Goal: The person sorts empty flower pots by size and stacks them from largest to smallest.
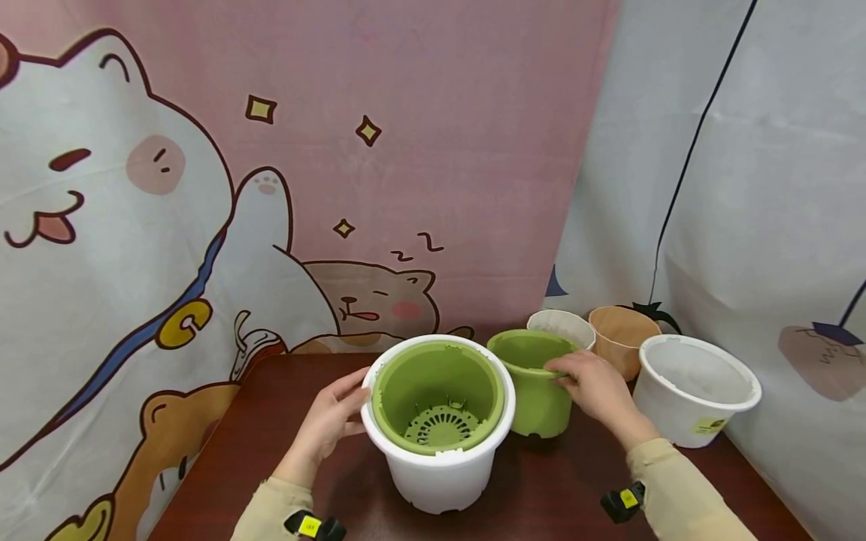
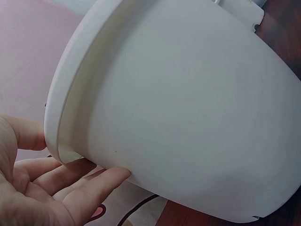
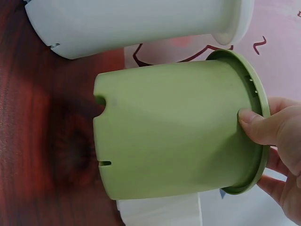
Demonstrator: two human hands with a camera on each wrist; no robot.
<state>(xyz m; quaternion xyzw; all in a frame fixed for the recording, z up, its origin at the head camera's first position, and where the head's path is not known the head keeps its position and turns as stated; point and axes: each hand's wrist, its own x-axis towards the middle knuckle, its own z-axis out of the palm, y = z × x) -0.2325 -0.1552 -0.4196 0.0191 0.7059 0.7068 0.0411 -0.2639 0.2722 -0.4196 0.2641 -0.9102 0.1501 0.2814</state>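
A white plastic flowerpot (image 1: 440, 481) stands at the front middle with a green flowerpot (image 1: 433, 376) nested inside it; slots show in the green base. My left hand (image 1: 328, 421) grips the white pot's left rim, thumb at the rim's edge and fingers under it against the wall (image 2: 188, 103). To the right, my right hand (image 1: 598, 387) pinches the rim of a second green flowerpot (image 1: 541, 409). In the right wrist view the thumb presses the outside of this green pot (image 3: 174, 132), just below its lip. Its notched base is close over the table.
Behind the second green pot are a cream pot (image 1: 563, 324) and an orange-tan pot (image 1: 622, 334). A larger white pot (image 1: 697, 406) with a label stands at the right. The dark wooden table (image 1: 284, 398) meets cartoon-printed cloth (image 1: 473, 188) at its back.
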